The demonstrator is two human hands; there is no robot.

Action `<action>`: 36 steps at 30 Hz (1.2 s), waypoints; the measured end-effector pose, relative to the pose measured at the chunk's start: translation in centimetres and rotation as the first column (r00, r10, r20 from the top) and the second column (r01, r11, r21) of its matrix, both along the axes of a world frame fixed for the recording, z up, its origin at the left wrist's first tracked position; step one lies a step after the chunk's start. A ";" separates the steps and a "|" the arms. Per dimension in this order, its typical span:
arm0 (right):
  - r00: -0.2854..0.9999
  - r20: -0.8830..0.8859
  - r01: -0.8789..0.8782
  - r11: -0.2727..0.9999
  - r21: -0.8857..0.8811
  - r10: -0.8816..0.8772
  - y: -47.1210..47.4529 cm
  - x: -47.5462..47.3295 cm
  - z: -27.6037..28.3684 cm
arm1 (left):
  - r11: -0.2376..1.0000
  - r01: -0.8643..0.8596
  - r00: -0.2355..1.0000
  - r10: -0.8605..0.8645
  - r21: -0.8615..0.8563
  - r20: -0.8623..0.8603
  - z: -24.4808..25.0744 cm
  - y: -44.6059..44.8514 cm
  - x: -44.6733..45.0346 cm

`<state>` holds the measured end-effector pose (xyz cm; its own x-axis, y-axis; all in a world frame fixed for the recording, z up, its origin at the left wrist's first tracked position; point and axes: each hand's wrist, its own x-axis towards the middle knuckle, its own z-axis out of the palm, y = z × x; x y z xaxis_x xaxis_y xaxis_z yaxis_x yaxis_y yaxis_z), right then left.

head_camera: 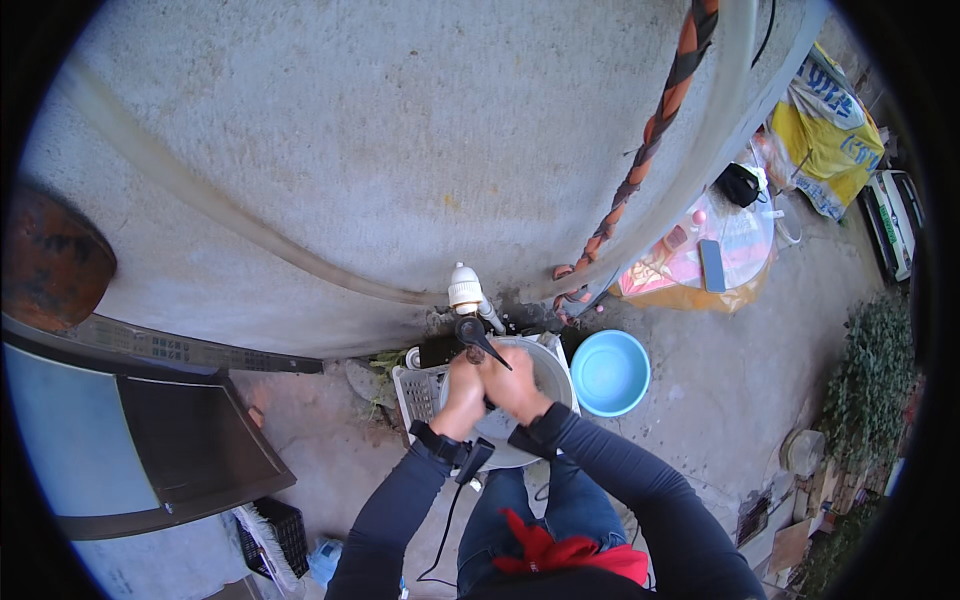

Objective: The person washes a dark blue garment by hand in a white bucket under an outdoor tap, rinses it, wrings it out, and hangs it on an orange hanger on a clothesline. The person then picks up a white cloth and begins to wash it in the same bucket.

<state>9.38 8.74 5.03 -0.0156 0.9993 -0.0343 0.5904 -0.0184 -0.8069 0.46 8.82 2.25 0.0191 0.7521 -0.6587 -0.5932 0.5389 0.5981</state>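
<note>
Over a round grey basin (pixel 553 379), my left hand (pixel 463 391) and my right hand (pixel 514 384) are pressed together. They are just below a tap with a black lever handle (pixel 474 334), which partly covers the fingers. Both hands are slightly blurred, and whether anything lies between the palms is hidden. A white plastic pipe fitting (pixel 465 291) joins the tap near the wall. The basin rests on a pale support with a slotted plastic panel (pixel 417 394). Something dark shows in the basin below my wrists, too covered to name. Each wrist bears a black strap with a device.
A light blue plastic basin (pixel 610 373) stands on the concrete at right. Beyond is a covered low table (pixel 757 232) with a phone (pixel 712 265). A translucent hose (pixel 300 262) and a braided cord (pixel 645 161) hang along the wall. A dark-framed door (pixel 202 442) is at left.
</note>
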 end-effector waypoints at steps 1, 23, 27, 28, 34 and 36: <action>0.998 -0.005 -0.070 0.998 0.011 0.070 -0.5 -0.2 -0.5 | 0.988 -0.116 0.992 0.109 0.107 0.068 0.2 0.1 0.0; 0.109 -0.927 -0.436 0.821 -0.369 -0.359 -1.0 5.8 -7.0 | 0.995 0.057 0.972 -0.036 -0.085 0.231 0.7 -1.0 -6.8; -0.115 -0.866 -0.469 0.795 -0.385 -0.487 -0.2 4.7 -4.8 | 0.982 0.095 0.986 -0.070 -0.164 0.152 -0.5 -3.0 -5.2; -0.124 -0.837 -0.505 0.760 -0.410 -0.534 0.2 4.2 -4.5 | 0.983 0.060 0.979 -0.024 -0.175 0.201 -1.0 -3.5 -4.3; 0.851 -0.483 -0.262 0.964 -0.052 0.205 -2.9 0.6 -3.2 | 0.989 0.103 0.796 -0.148 0.110 0.587 -4.0 -2.3 -2.6; 0.899 -0.297 -0.294 0.947 0.133 0.321 -3.2 0.1 -3.7 | 0.988 -0.045 0.890 -0.029 0.150 0.456 -4.4 -2.4 -2.1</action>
<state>9.47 5.58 1.34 -0.3186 0.9420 0.1055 0.2749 0.1983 -0.9408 -1.65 6.45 -2.13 0.2827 0.8434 -0.4568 -0.8236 0.4576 0.3351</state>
